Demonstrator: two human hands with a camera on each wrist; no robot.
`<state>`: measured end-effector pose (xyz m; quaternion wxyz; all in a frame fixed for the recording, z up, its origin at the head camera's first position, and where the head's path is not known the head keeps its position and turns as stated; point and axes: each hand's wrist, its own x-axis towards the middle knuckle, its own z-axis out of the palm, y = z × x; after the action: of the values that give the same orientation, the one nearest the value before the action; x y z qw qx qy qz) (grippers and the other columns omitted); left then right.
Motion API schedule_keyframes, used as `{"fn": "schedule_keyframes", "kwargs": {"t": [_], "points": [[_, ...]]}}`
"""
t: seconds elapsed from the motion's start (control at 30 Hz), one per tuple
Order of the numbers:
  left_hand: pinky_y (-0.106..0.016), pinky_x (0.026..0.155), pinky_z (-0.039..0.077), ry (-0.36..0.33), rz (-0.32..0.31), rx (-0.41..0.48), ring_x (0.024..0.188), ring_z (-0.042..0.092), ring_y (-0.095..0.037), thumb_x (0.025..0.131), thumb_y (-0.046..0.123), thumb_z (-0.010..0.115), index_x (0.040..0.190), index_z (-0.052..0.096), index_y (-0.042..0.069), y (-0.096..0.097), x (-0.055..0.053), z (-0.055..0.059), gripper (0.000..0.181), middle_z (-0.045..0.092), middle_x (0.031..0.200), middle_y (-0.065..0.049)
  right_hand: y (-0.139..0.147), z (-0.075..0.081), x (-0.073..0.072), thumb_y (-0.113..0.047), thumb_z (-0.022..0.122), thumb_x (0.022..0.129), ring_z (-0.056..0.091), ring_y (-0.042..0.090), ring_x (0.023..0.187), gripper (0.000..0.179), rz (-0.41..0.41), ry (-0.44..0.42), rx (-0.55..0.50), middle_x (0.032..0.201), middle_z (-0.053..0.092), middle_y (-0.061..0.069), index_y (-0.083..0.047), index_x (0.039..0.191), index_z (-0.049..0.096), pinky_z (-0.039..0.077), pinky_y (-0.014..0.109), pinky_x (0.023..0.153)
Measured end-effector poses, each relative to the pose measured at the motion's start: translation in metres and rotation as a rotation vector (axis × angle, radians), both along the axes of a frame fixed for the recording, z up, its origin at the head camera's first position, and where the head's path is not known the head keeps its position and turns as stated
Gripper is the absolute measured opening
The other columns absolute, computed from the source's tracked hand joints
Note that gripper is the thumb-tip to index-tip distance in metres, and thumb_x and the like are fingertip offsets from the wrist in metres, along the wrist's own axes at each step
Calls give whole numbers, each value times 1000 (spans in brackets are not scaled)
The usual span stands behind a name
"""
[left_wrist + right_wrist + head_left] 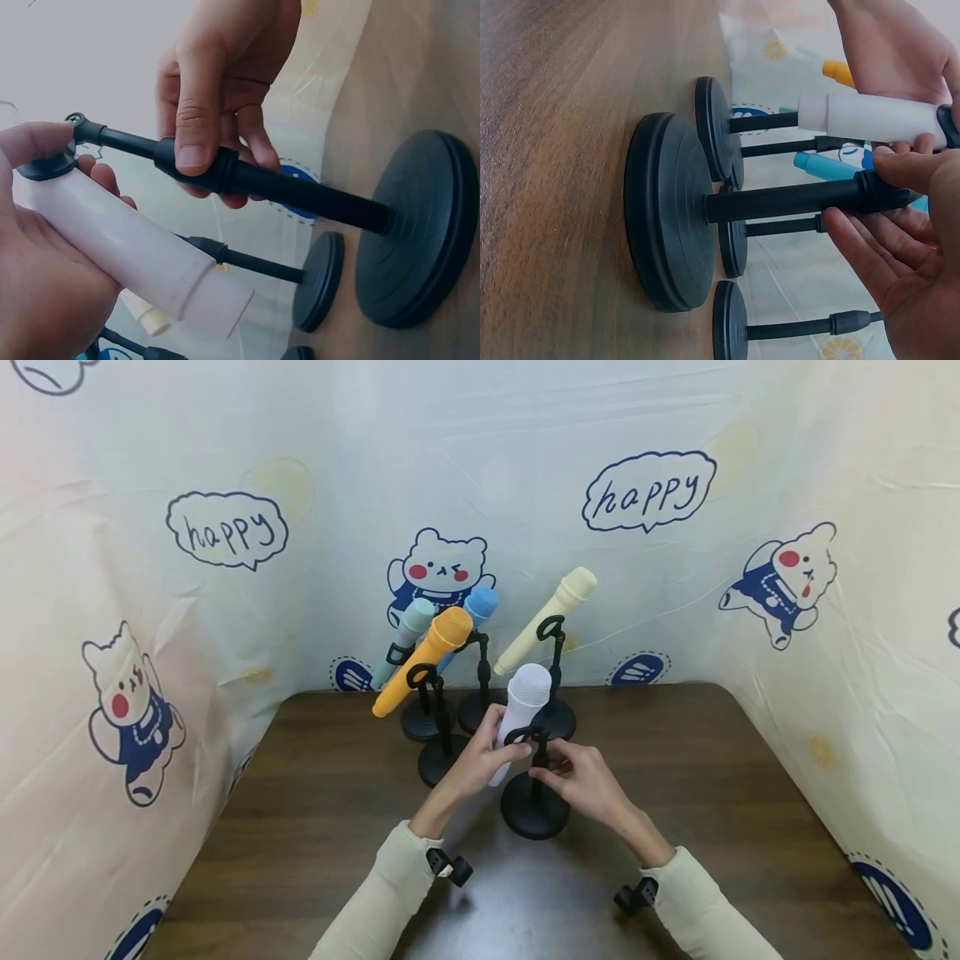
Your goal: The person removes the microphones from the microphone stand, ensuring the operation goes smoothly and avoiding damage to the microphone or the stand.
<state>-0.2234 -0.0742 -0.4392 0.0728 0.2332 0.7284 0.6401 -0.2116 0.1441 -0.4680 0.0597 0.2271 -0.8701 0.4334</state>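
My left hand (478,758) grips a white microphone (528,687) by its handle, the mesh head tilted up and away. Its thumb presses on the black ring clip (49,163) of a microphone stand (535,810), and this ring lies against the handle. Between thumb and fingers, my right hand (591,783) pinches the collar (196,166) partway up the stand's pole. The stand's round base (667,214) rests on the table. In the left wrist view the handle's lower end (217,300) sticks out beside the pole.
Behind the hands, an orange microphone (423,662), a teal one (415,620), a blue one (481,602) and a cream one (546,620) lean in black stands. These stand close together on the brown wooden table (322,827). A printed cloth (510,435) hangs around it.
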Motion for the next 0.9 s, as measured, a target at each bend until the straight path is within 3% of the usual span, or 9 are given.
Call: {"fn": "schedule_keyframes", "kwargs": {"t": [0.3, 0.43, 0.67, 0.9], "points": [[-49, 110, 41, -30, 1, 103, 123, 55, -44, 94, 11, 59, 139, 33, 7, 6, 0, -8, 51, 56, 134, -31, -1, 0, 0, -14, 83, 94, 76, 15, 89, 22, -5, 8, -8, 105, 79, 9, -7, 113, 75, 66, 31, 78], [-45, 108, 41, -47, 38, 172, 121, 55, -34, 91, 8, 60, 143, 34, 8, 12, 1, -16, 58, 54, 137, -25, -1, -1, 0, -14, 83, 93, 76, 16, 89, 23, -14, 10, -9, 106, 80, 9, -7, 113, 75, 67, 34, 79], [-38, 102, 45, -89, 61, 360, 111, 55, -19, 90, 1, 59, 154, 28, 9, 25, 3, -29, 71, 52, 126, -6, -3, -1, 2, -15, 84, 93, 75, 14, 87, 23, -23, 23, -15, 105, 80, 9, -6, 113, 75, 67, 35, 78], [-36, 104, 47, -90, 62, 382, 115, 57, -16, 92, 4, 59, 156, 26, 10, 27, 6, -31, 72, 50, 134, -10, -2, -3, 1, -14, 83, 94, 75, 13, 87, 23, -9, 31, -13, 104, 79, 8, -7, 114, 75, 67, 36, 78]]}}
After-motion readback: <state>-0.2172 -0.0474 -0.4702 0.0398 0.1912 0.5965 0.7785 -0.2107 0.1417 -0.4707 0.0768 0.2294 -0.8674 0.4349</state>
